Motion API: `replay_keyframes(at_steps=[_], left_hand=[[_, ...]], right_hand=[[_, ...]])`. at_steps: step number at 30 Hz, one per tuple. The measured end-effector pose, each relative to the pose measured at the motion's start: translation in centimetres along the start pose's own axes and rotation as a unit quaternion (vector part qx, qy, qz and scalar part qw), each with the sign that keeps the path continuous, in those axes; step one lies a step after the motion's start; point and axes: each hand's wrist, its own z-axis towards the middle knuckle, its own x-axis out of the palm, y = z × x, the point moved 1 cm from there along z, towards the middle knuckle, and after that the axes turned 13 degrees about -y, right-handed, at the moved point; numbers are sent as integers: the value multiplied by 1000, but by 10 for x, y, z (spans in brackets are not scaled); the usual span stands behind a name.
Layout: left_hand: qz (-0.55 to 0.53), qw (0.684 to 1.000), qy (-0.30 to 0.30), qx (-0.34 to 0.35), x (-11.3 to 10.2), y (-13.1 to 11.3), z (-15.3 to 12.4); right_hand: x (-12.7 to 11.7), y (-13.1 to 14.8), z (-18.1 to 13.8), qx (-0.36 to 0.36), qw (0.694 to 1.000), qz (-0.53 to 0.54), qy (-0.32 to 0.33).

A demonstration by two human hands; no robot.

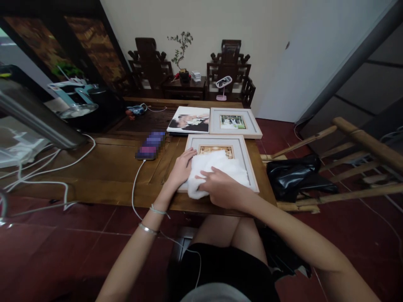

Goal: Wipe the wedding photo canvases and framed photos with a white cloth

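A white cloth (220, 167) lies bunched over the lower part of a light wooden picture frame (254, 176) on the table. My right hand (218, 186) grips the cloth from the front, pressing it onto the frame. At the frame's left side rests my left hand (183, 167), its fingers stretched out along the edge beside the cloth. Above the cloth, part of a tan decorated panel (217, 148) shows inside the frame; the rest is covered. Just behind, a second frame (252, 122) with a small photo lies next to a large photo print or album (189, 112).
A phone (150, 145) with a white cable lies left on the wooden table (107, 167). Cables and a grey cylinder (40, 113) crowd the far left. A small pink-stand mirror (223, 86) is behind. Right of the table, a bamboo chair (346, 193) holds a black bag (289, 172).
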Motion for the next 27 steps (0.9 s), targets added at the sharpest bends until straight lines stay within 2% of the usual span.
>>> replay_keyframes(at_steps=[3,7,12,16,19,23,27], left_hand=[[-6,1000,-4,-10,-2,-1,0],[10,1000,-2,2,-2,-2,0],[43,998,28,26,0,1,-1],[66,995,60,46,1,3,-2],[68,994,76,48,1,2,-2],[62,994,76,49,1,2,-1],[49,996,60,49,2,3,-1]], right_hand=[[1,-6,1,22,999,29,0],[-13,-13,-24,63,997,35,5],[-36,-18,-69,167,983,-52,55],[-40,-24,-86,236,962,-122,64],[-32,-40,-82,243,955,-159,53],[-18,-77,-64,262,948,-179,14],[-10,-109,-38,277,940,-194,-49]])
